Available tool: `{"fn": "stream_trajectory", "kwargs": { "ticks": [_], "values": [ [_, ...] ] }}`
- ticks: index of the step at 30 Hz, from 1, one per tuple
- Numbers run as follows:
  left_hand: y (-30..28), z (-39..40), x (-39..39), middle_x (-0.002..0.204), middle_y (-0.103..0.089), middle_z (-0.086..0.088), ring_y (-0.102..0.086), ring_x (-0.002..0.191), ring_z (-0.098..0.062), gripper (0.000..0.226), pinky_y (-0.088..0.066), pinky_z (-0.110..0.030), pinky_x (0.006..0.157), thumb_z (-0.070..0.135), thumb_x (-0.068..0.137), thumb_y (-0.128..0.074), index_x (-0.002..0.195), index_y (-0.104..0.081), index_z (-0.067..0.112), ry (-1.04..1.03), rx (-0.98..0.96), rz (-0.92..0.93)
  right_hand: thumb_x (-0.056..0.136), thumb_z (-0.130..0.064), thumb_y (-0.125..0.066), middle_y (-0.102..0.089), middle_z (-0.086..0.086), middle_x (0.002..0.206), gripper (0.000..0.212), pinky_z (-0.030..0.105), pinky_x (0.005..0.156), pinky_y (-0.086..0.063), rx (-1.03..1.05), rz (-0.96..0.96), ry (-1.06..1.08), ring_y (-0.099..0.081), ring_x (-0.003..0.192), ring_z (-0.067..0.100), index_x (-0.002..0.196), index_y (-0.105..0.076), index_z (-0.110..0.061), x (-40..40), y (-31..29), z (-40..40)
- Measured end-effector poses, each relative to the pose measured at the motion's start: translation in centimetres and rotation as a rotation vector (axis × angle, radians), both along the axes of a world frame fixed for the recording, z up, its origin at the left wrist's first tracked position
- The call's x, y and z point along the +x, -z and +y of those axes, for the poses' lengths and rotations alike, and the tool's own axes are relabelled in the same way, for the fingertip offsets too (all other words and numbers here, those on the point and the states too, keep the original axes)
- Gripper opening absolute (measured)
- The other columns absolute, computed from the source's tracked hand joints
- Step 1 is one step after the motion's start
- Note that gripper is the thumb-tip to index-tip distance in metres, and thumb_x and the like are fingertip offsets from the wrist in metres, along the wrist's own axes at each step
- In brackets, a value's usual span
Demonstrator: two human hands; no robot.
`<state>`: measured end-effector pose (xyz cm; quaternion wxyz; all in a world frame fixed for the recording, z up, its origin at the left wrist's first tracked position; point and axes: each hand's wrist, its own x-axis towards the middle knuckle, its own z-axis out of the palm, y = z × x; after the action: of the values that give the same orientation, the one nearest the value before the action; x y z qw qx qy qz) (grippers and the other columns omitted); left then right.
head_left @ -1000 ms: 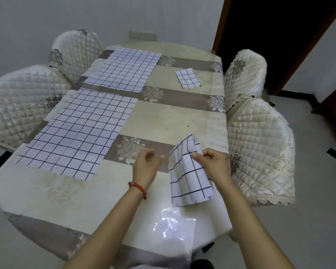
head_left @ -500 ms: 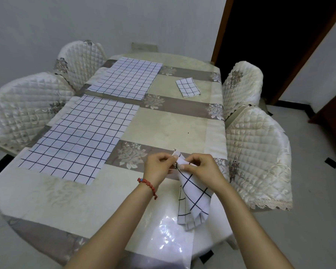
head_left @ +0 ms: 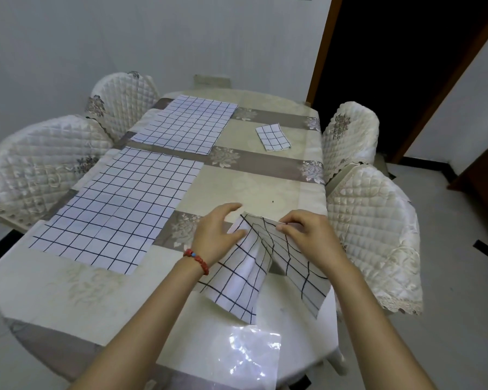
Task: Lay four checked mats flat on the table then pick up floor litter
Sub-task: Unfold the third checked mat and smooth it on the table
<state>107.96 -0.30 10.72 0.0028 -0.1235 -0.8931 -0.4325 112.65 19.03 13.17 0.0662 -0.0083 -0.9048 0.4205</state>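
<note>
Along the left edge of the worktop (head_left: 254, 190), two mats lay flat: the near mat (head_left: 119, 209) and the far mat (head_left: 189, 123). Toward the far right corner sat a folded mat (head_left: 273, 137), not yet opened. At the near right corner, the third mat (head_left: 262, 274) was partly unfolded and tented over a central crease. The left hand (head_left: 217, 237) held its left top corner under the thumb, fingers loosely extended. The right hand (head_left: 307, 235) pinched the right top edge between curled fingers. Risk: the right flap overhung the right edge. If spread without shifting leftward, it could slide off; a retained crease would prevent flat seating.
</note>
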Motion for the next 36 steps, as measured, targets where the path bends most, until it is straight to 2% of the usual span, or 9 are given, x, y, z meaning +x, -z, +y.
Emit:
{"fn": "stream_trajectory", "kwargs": {
  "ticks": [5, 10, 16, 19, 21, 24, 28, 33, 36],
  "values": [
    [-1.4, 2.9, 0.0, 0.106, -0.071, -0.005, -0.063, 0.099, -0.017, 0.030, -0.049, -0.030, 0.089, 0.023, 0.074, -0.074, 0.102, -0.070, 0.013, 0.308, -0.089, 0.224, 0.080, -0.021, -0.069, -0.070, -0.004, 0.083, 0.005, 0.040, 0.077, -0.052, 0.100, 0.049, -0.124, -0.064, 0.083, 0.014, 0.082, -0.071, -0.017, -0.1, -1.1, -1.0],
    [-2.7, 2.5, -0.9, 0.071, -0.072, -0.010, -0.064, 0.067, -0.019, 0.008, -0.048, -0.032, 0.066, 0.013, 0.075, -0.071, 0.076, -0.074, 0.006, 0.274, 0.008, 0.106, 0.070, -0.036, -0.075, -0.057, -0.016, 0.056, 0.019, 0.016, 0.051, -0.034, 0.022, -0.018, -0.059, -0.047, 0.056, 0.000, 0.062, -0.058, -0.033, 0.7, -1.2, 0.8],
    [-4.5, -0.1, -2.4, 0.053, -0.059, 0.009, -0.046, 0.051, 0.003, 0.016, -0.035, -0.009, 0.052, 0.008, 0.077, -0.069, 0.063, -0.069, 0.015, 0.198, 0.232, -0.060, 0.072, -0.010, -0.076, -0.069, 0.024, 0.084, 0.012, 0.030, 0.073, -0.051, -0.457, -0.180, 0.013, -0.062, 0.080, 0.021, 0.081, -0.072, -0.004, 3.0, 0.2, 4.4],
    [-4.5, -0.6, -2.9, 0.044, -0.056, 0.017, -0.046, 0.047, 0.007, 0.024, -0.035, -0.006, 0.049, 0.007, 0.080, -0.066, 0.060, -0.064, 0.019, 0.134, 0.292, -0.081, 0.076, -0.007, -0.072, -0.071, 0.009, 0.074, 0.001, 0.021, 0.072, -0.053, -0.488, -0.249, -0.005, -0.065, 0.076, 0.022, 0.077, -0.073, -0.006, 3.5, 0.9, 4.4],
    [-4.3, -0.9, -3.2, 0.043, -0.055, 0.017, -0.047, 0.045, 0.007, 0.024, -0.036, -0.004, 0.047, 0.007, 0.081, -0.066, 0.060, -0.064, 0.018, 0.089, 0.339, -0.111, 0.079, -0.007, -0.069, -0.073, 0.018, 0.091, 0.010, 0.032, 0.082, -0.053, -0.478, -0.278, 0.034, -0.067, 0.088, 0.034, 0.085, -0.072, 0.000, 3.3, 1.6, 4.1],
    [-4.1, -1.4, -3.5, 0.048, -0.060, 0.015, -0.051, 0.048, 0.006, 0.022, -0.042, -0.007, 0.049, 0.009, 0.080, -0.068, 0.061, -0.067, 0.020, 0.043, 0.386, -0.156, 0.082, -0.007, -0.066, -0.067, 0.031, 0.100, 0.019, 0.027, 0.078, -0.050, -0.471, -0.248, 0.095, -0.066, 0.092, 0.035, 0.089, -0.068, 0.010, 2.8, 2.1, 3.7],
    [-3.3, -2.4, -4.0, 0.069, -0.062, -0.004, -0.055, 0.064, -0.012, 0.013, -0.046, -0.025, 0.063, 0.013, 0.078, -0.071, 0.066, -0.069, 0.018, -0.064, 0.415, -0.162, 0.082, -0.015, -0.068, -0.052, 0.015, 0.067, 0.032, 0.031, 0.068, -0.036, -0.487, -0.222, 0.067, -0.048, 0.072, 0.020, 0.073, -0.060, 0.014, 2.3, 1.3, 3.7],
    [-2.2, -2.3, -4.2, 0.089, -0.062, 0.000, -0.057, 0.084, -0.014, 0.029, -0.048, -0.025, 0.081, 0.013, 0.078, -0.070, 0.106, -0.064, 0.007, -0.256, 0.269, -0.120, 0.079, -0.019, -0.072, -0.035, 0.006, 0.058, 0.038, 0.028, 0.057, -0.026, -0.374, -0.176, 0.012, -0.035, 0.057, 0.015, 0.051, -0.048, -0.006, 1.0, -1.1, 2.7],
    [-2.2, -0.8, -2.5, 0.104, -0.058, 0.002, -0.054, 0.093, -0.013, 0.033, -0.043, -0.026, 0.083, 0.020, 0.077, -0.071, 0.108, -0.063, 0.011, -0.253, 0.125, 0.013, 0.074, -0.022, -0.075, -0.021, 0.000, 0.056, 0.051, 0.024, 0.047, -0.014, -0.225, -0.120, 0.015, -0.020, 0.050, 0.009, 0.050, -0.031, -0.016, 0.3, -1.9, 1.7]
  ]
}}
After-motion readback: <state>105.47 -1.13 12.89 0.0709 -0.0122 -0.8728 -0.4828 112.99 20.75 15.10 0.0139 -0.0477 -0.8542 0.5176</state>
